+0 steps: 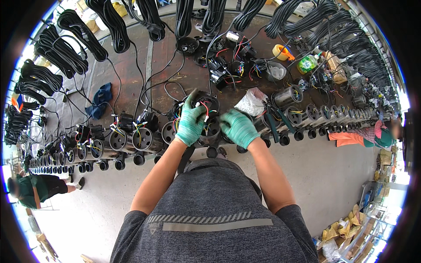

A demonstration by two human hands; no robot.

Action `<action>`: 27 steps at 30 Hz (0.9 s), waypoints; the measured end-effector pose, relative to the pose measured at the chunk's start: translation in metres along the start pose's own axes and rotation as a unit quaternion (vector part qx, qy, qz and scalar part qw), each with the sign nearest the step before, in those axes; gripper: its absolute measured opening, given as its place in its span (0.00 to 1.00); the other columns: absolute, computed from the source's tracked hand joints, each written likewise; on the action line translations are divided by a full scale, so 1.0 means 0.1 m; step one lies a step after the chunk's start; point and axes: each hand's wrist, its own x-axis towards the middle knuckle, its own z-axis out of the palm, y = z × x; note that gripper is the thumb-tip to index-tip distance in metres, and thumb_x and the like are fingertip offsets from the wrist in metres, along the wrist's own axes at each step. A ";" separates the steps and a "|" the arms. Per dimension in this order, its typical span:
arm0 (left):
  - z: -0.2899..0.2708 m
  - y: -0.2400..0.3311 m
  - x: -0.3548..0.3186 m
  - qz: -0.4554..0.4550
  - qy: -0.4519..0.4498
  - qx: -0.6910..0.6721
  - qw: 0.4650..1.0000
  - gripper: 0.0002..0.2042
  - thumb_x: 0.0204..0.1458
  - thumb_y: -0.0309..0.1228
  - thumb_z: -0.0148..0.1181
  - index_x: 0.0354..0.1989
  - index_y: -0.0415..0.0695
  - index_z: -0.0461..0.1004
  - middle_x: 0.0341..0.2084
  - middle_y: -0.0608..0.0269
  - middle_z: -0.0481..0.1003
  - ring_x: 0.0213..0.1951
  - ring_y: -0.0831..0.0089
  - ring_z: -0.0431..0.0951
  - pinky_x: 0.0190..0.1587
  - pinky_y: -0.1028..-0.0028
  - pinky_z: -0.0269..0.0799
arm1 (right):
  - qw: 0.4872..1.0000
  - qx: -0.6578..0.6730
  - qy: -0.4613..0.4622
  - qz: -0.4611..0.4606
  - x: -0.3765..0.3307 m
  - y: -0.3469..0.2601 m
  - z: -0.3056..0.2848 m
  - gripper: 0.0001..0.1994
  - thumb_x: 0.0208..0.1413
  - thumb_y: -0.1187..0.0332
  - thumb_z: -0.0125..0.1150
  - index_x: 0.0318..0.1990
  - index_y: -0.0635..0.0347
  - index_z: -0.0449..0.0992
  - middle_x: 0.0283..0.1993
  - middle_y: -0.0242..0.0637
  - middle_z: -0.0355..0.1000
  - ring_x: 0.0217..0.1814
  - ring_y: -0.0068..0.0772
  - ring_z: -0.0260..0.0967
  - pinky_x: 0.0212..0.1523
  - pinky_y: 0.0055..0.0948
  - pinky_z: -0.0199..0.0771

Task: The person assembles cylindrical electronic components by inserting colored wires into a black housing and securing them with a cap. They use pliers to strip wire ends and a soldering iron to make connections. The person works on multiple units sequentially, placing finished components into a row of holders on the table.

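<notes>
My left hand (191,122), in a green knit glove, grips a black round cap (213,101) by its left side. A red wire (205,108) with a white connector stands up by its fingers. Below the cap is a cylindrical housing (210,131) at the table's near edge. Just right of it, my right hand (239,128), gloved alike, has its fingers bent inward; whatever lies between them is hidden. A white plastic bag of small pieces (251,101) lies beyond my right hand. Green-handled pliers (271,122) rest on the housings to the right.
Rows of cylindrical housings (142,138) with coloured wires line the near edge on both sides. Coiled black cables (112,26) lie along the far edge. An orange tape roll (282,52), a green bottle (308,64) and a dark blue cloth (100,101) are on the table. People stand at both sides.
</notes>
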 end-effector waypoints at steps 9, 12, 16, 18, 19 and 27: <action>-0.01 0.03 -0.02 -0.075 0.048 -0.204 0.975 0.38 0.56 0.12 0.54 0.78 0.47 0.59 0.68 0.59 0.65 0.58 0.71 0.75 0.56 0.75 0.77 | 0.992 -0.119 -0.022 -0.032 0.09 -0.17 0.17 0.11 0.58 0.63 0.70 0.47 0.51 0.86 0.50 0.47 0.76 0.54 0.55 0.76 0.55 0.49 0.80; -0.03 -0.09 -0.02 0.032 0.056 -0.078 0.995 0.37 0.60 0.16 0.53 0.80 0.51 0.57 0.65 0.60 0.68 0.57 0.72 0.75 0.53 0.76 0.78 | 0.991 -0.122 -0.044 -0.019 0.07 -0.13 0.28 0.11 0.57 0.62 0.71 0.46 0.52 0.86 0.49 0.45 0.78 0.53 0.54 0.77 0.54 0.49 0.81; -0.05 -0.14 -0.04 0.092 0.056 0.023 0.994 0.32 0.58 0.13 0.55 0.72 0.48 0.66 0.68 0.56 0.67 0.60 0.65 0.75 0.60 0.70 0.76 | 0.993 -0.090 -0.069 0.021 0.12 -0.22 0.37 0.11 0.60 0.61 0.68 0.46 0.54 0.86 0.48 0.47 0.81 0.52 0.55 0.80 0.52 0.50 0.81; -0.11 -0.19 -0.04 0.110 0.060 0.082 0.989 0.28 0.56 0.11 0.57 0.66 0.44 0.71 0.70 0.54 0.66 0.62 0.60 0.74 0.64 0.67 0.74 | 0.992 -0.067 -0.096 0.053 0.17 -0.26 0.33 0.12 0.61 0.61 0.66 0.46 0.55 0.86 0.47 0.49 0.82 0.51 0.56 0.81 0.52 0.51 0.81; -0.13 -0.21 -0.05 0.127 0.065 0.112 0.983 0.26 0.55 0.10 0.58 0.63 0.42 0.72 0.71 0.53 0.65 0.63 0.58 0.74 0.65 0.66 0.73 | 0.988 -0.053 -0.121 0.080 0.21 -0.28 0.29 0.12 0.62 0.61 0.65 0.47 0.55 0.86 0.47 0.50 0.83 0.51 0.57 0.81 0.52 0.51 0.81; -0.17 -0.16 -0.10 0.189 0.133 0.190 0.954 0.11 0.65 0.21 0.62 0.55 0.40 0.75 0.66 0.51 0.66 0.61 0.59 0.72 0.65 0.67 0.69 | 0.979 -0.076 -0.171 0.082 0.39 -0.26 0.28 0.13 0.61 0.60 0.65 0.48 0.53 0.86 0.45 0.50 0.84 0.50 0.58 0.82 0.53 0.51 0.82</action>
